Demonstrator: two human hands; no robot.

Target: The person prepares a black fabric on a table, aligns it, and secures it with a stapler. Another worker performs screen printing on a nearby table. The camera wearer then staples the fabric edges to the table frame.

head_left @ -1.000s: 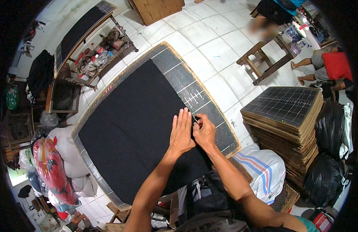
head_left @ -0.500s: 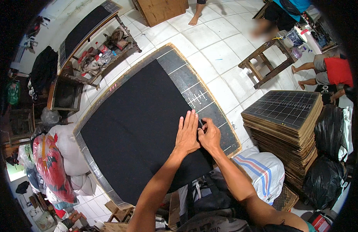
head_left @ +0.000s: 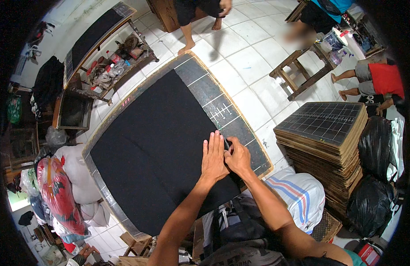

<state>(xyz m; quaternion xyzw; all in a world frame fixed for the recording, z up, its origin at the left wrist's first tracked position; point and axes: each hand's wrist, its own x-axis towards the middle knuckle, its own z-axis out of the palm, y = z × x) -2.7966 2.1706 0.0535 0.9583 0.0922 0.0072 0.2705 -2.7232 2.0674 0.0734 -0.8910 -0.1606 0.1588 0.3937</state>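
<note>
A large black cloth (head_left: 147, 133) lies spread over a dark board (head_left: 200, 82) with white grid lines and a worn, light brown rim. My left hand (head_left: 214, 162) rests flat on the cloth by its right edge, fingers stretched out and side by side. Just to its right, my right hand (head_left: 238, 157) is closed, with thumb and curled fingers pinched at that same edge of the cloth. The fingertips partly hide what lies between them. A faint crease runs across the cloth to the left of my hands.
A tall stack of grid-marked boards (head_left: 322, 122) stands at the right, beside black plastic bags (head_left: 375, 142). Near it sits a striped white sack (head_left: 298, 195). Farther off are a wooden stool (head_left: 298, 75), other people, and a cluttered bench (head_left: 118, 66). Stuffed bags (head_left: 63, 190) lie left.
A person has stepped in at the far end of the board, legs and one hand showing. My hands stay at the same cloth edge; the right fingers have curled slightly closer to the left hand.
</note>
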